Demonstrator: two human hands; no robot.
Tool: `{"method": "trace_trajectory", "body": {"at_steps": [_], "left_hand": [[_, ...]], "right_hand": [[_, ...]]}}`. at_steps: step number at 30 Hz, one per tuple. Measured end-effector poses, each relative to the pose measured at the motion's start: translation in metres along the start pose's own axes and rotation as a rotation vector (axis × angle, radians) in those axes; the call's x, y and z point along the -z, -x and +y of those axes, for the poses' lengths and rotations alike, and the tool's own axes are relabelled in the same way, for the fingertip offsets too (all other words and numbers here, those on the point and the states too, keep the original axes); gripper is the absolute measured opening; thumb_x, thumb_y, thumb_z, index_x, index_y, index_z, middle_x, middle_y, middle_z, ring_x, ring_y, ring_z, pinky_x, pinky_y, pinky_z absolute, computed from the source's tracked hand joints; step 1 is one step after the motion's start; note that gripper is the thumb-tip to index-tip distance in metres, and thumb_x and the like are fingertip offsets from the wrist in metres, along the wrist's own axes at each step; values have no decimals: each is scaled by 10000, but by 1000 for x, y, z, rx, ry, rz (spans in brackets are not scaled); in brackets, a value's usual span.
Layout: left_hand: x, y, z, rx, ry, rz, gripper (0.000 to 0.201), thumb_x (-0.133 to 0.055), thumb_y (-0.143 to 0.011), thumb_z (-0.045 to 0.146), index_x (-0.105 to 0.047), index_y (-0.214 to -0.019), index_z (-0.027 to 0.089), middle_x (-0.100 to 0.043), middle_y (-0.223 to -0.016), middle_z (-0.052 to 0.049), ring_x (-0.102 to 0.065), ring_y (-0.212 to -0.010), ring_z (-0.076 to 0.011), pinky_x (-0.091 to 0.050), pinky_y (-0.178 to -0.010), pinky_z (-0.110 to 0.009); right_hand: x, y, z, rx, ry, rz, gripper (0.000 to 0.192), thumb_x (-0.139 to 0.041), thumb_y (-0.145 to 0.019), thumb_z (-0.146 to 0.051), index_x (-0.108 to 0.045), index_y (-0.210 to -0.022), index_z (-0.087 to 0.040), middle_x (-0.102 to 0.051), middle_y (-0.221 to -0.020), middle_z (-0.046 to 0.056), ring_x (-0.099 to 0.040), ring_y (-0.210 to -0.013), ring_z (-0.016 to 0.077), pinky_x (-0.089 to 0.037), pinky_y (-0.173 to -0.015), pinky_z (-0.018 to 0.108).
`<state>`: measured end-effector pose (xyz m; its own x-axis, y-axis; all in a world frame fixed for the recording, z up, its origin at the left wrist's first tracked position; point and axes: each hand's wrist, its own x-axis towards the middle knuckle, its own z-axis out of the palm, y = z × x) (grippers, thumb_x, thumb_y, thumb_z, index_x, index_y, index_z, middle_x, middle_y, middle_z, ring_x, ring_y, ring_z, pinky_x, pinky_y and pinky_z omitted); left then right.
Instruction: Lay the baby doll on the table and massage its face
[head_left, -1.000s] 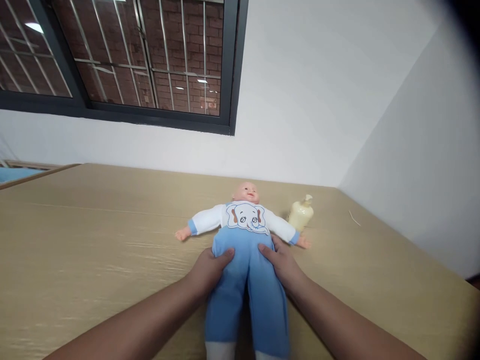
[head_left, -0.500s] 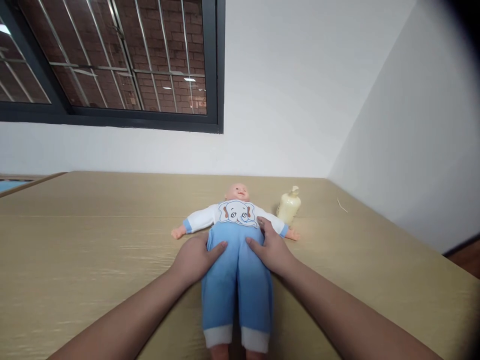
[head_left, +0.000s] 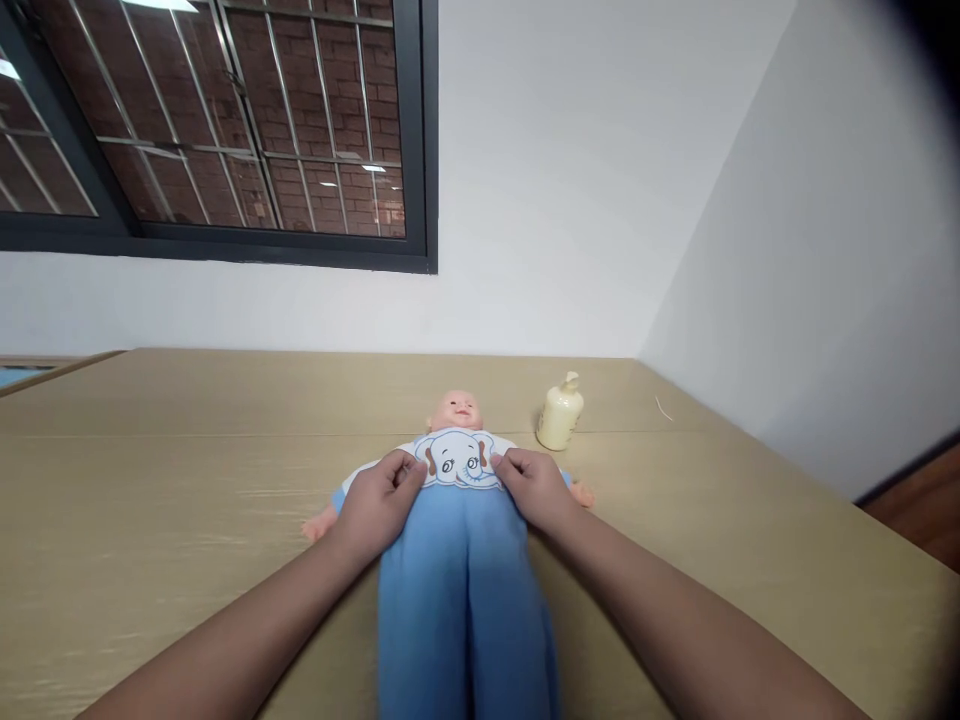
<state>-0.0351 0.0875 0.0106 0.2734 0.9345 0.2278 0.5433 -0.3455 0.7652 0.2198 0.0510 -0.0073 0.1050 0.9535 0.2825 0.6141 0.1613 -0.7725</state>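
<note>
A baby doll (head_left: 457, 540) lies on its back on a tan table (head_left: 150, 480), head away from me. It wears blue trousers and a white top with an elephant bib (head_left: 457, 460). My left hand (head_left: 379, 500) rests on the doll's chest at the bib's left edge, fingers curled on the cloth. On the bib's right edge my right hand (head_left: 532, 488) does the same. The doll's arms are partly hidden under my hands.
A cream pump bottle (head_left: 559, 414) stands just right of the doll's head. White walls meet in a corner behind the table, with a barred window (head_left: 217, 120) at the upper left. The table's right edge (head_left: 862, 505) drops to a wooden floor.
Both hands have slid up from the doll's waist to its chest beside the bib. The doll now lies nearer to me in the picture.
</note>
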Motion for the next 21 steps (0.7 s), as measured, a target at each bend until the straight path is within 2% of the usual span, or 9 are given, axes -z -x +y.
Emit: {"method": "trace_trajectory", "body": {"at_steps": [4, 7, 9, 11, 13, 15, 18, 19, 21], "left_hand": [[0, 0, 1, -88, -96, 15, 382, -516, -972, 526, -577, -740, 228, -605, -697, 20, -569, -706, -193, -406, -656, -312], [-1, -3, -3, -199, -124, 69, 332, -540, -963, 474, -604, -752, 226, -644, -802, -18, -601, -836, -220, -447, -757, -333], [0, -6, -6, -232, -96, 93, 255, -570, -940, 444, -648, -833, 227, -678, -930, -43, -617, -951, -241, -465, -844, -351], [1, -10, -9, -188, -38, 106, 216, -608, -907, 435, -666, -942, 230, -693, -1049, -56, -626, -1023, -257, -474, -899, -368], [3, -14, -10, -99, 41, 121, 269, -641, -869, 437, -659, -1042, 232, -693, -1137, -66, -631, -1063, -276, -479, -928, -391], [4, -23, -5, -5, 162, 149, 321, -679, -820, 429, -658, -1070, 228, -689, -1175, -80, -625, -1090, -298, -472, -953, -413], [0, -47, 12, 97, 369, 204, 338, -716, -772, 399, -658, -1055, 222, -674, -1221, -92, -596, -1148, -303, -440, -1005, -413], [-2, -59, 19, 112, 403, 216, 339, -698, -792, 411, -645, -1070, 225, -663, -1248, -90, -590, -1167, -292, -437, -1014, -404], [-10, -85, 32, 156, 488, 229, 356, -613, -865, 488, -616, -1105, 226, -636, -1305, -97, -592, -1184, -280, -459, -991, -396]], "right_hand": [[0, 2, -6, 27, 81, -13, 512, -509, -954, -525, -306, -600, -217, -313, -566, -49, -324, -560, 128, -214, -525, 283], [4, 3, -13, 52, 138, -54, 539, -503, -954, -535, -276, -583, -216, -283, -551, -46, -293, -547, 129, -199, -516, 293], [11, 4, -18, 69, 175, -96, 555, -509, -948, -547, -279, -566, -216, -280, -535, -45, -281, -533, 130, -194, -510, 299], [20, 4, -21, 74, 197, -123, 532, -529, -935, -553, -355, -559, -220, -346, -519, -42, -315, -518, 132, -208, -502, 298], [29, 1, -23, 58, 178, -97, 453, -559, -918, -540, -484, -600, -226, -479, -545, -28, -399, -528, 142, -257, -505, 290], [35, -8, -24, 27, 117, -47, 342, -585, -902, -510, -605, -703, -232, -618, -646, -3, -510, -595, 168, -343, -549, 290], [33, -37, -25, -50, -62, 22, 245, -661, -847, -479, -692, -936, -253, -726, -923, 35, -639, -857, 228, -463, -751, 333], [30, -51, -25, -104, -154, 62, 311, -696, -819, -483, -693, -1033, -257, -724, -1059, 55, -641, -977, 250, -473, -833, 352], [18, -79, -26, -165, -203, 100, 493, -620, -856, -568, -622, -1238, -257, -664, -1265, 105, -620, -1105, 279, -496, -850, 377]]}}
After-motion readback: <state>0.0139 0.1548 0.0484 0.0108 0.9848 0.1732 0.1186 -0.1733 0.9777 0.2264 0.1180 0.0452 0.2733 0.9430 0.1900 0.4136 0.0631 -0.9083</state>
